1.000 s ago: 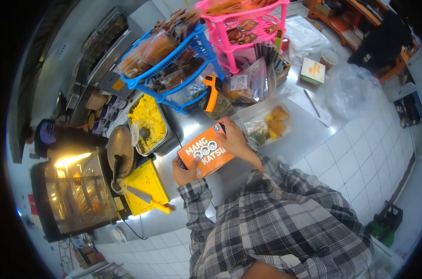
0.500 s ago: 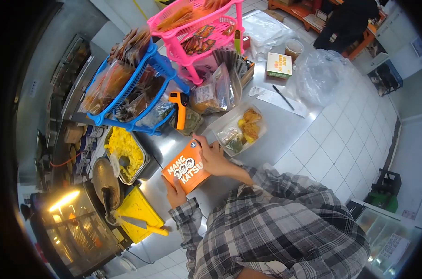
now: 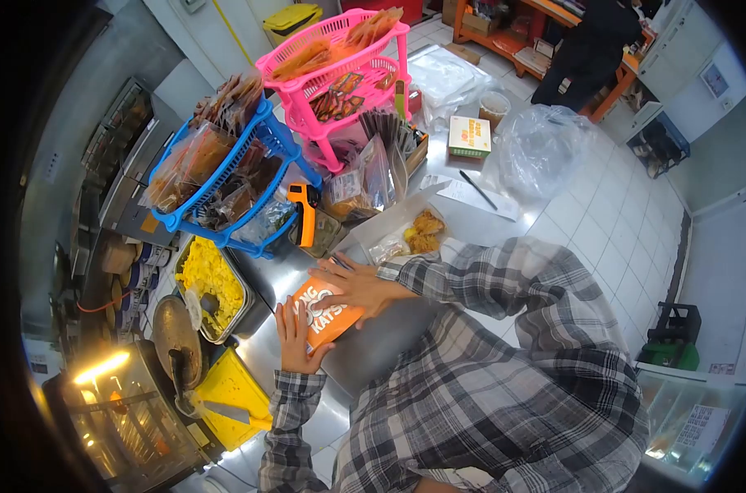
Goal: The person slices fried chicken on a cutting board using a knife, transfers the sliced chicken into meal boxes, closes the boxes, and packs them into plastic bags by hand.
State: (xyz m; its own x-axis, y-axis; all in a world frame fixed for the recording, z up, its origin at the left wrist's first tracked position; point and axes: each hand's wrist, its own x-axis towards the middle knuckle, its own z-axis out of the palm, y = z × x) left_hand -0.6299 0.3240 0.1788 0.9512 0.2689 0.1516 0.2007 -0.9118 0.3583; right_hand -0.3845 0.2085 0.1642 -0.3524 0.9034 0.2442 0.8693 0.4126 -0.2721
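An orange takeout box (image 3: 330,327) with white lettering lies on the steel table, between my two hands. My left hand (image 3: 297,338) rests along the box's left side, its fingers stretched out and its thumb apart near the lower corner. Across the top and right of the box my right hand (image 3: 360,289) lies with spread fingers, covering part of the print. Just beyond my right wrist stands an open clear container (image 3: 438,215) holding fried breaded pieces (image 3: 424,232) and a small plastic packet (image 3: 388,247). My right sleeve hides part of that container.
A blue rack (image 3: 249,148) and a pink rack (image 3: 332,123) hold packets. An orange infrared thermometer (image 3: 307,218) hangs at the blue rack. Left are a pan of yellow food (image 3: 212,275), a yellow cutting board (image 3: 235,386) and a knife (image 3: 227,411). Behind stands a small box (image 3: 469,137).
The box has gone from being tilted in my hands to lying lower on the table. My right hand has spread over its top, and my left fingers have straightened along its side.
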